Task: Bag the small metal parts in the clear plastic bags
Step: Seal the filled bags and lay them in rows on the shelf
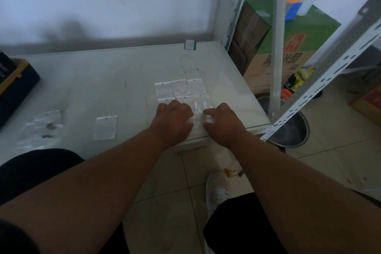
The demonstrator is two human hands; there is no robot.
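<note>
Two hands worked one clear plastic bag (198, 118) at the near right edge of the white table (115, 80), as seen from the head camera. The left hand (175, 119) and right hand (223, 122) each lay on a side of it, fingers bent down onto the plastic, apparently pinching its edges. Just beyond them, a block of flat bags (181, 88) lay in rows, touching one another. A lone bag (105, 128) lay well to the left, and farther left, loose bags with small dark metal parts (49, 131) sat near the table edge. Sealing or smoothing this bag likely called for even pressure along its strip, with the part kept clear of the seal. Chinese characters showed on a green-and-brown carton (288, 47) behind the shelving, too blurred to read.
</note>
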